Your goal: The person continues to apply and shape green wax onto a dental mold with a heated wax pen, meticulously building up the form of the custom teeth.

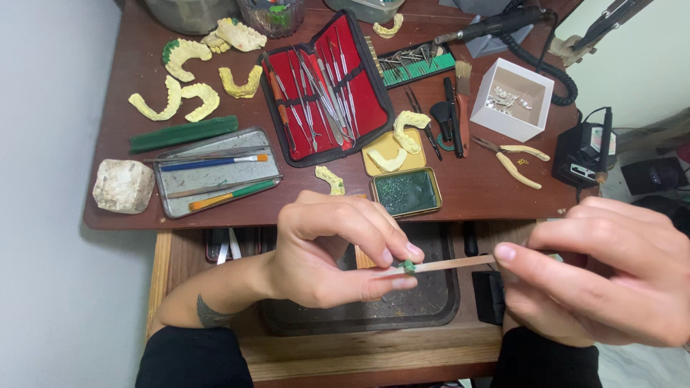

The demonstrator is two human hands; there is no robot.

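My left hand [336,248] pinches a small green lump [407,266] stuck on the tip of a thin wooden stick [453,264], thumb and fingertips closed around it. My right hand [602,271] holds the stick's other end level, fingers closed on it. Both hands hover above a dark tray [438,305] set in a pulled-out wooden drawer, just in front of the brown desk's edge.
The desk [474,188] carries yellow dental casts [185,99], a red tool case [327,86], a metal tray with brushes [215,172], an open tin of green wax [406,192], pliers [517,162], a white box [514,97], a stone block [123,185] and a handpiece [496,25].
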